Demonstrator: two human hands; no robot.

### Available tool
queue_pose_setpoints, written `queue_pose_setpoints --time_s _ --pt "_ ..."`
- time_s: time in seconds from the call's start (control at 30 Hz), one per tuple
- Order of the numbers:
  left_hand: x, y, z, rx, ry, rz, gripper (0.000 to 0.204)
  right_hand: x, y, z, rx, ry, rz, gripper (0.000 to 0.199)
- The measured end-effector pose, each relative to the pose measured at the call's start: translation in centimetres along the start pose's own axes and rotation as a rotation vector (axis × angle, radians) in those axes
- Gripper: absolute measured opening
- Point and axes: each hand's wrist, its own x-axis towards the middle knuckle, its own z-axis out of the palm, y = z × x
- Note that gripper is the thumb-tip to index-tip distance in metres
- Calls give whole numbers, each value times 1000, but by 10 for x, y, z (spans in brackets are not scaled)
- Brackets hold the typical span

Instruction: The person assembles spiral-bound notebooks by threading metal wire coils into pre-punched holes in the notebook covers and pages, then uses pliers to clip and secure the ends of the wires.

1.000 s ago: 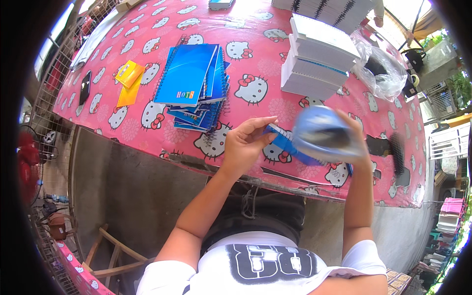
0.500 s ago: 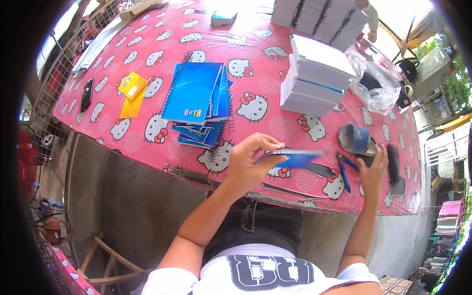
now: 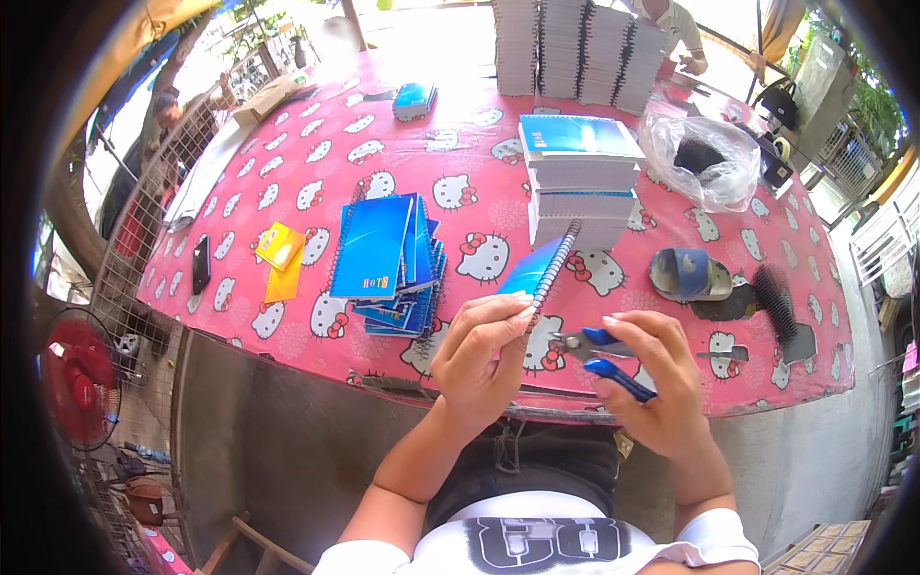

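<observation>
My left hand (image 3: 479,359) grips a small blue spiral notebook (image 3: 532,271) by its near end. The notebook is tilted, with its dark wire coil facing right. In my right hand (image 3: 661,383) are blue-handled wire cutters (image 3: 618,376), their handles spread. The cutter jaws point left, just right of the coil's near end and apparently apart from it. A messy pile of blue spiral notebooks (image 3: 379,244) lies left of my hands. Beyond the held notebook stands a tall stack of notebooks (image 3: 580,177), blue cover on top.
To the right lie a blue slide sandal (image 3: 690,275) and a pile of black wire coils (image 3: 774,302). A clear plastic bag (image 3: 704,172) sits behind them. Yellow booklets (image 3: 281,259) and a phone (image 3: 200,264) are at left. Tall notebook stacks (image 3: 575,53) and another person (image 3: 685,38) are at the back.
My right hand has picked the wire cutters up from the table and brought them left to the notebook. My left hand has turned the notebook so its coil slants upward. The view has shifted.
</observation>
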Motion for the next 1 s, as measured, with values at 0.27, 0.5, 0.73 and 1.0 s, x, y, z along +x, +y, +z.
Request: queue_pose_setpoints --time_s 0.27,0.5,0.73,1.0 --pt "-5 10 -12 28 25 29 19 4 -5 11 518 -302 345 33" --pt "28 16 -44 208 -36 99 14 -21 30 15 807 -190 542 30" --pt "160 -20 -122 243 -293 -245 16 -147 201 -47 -529 70 624 45" --pt "121 -159 -128 391 -872 -445 64 -17 81 33 267 25 475 80"
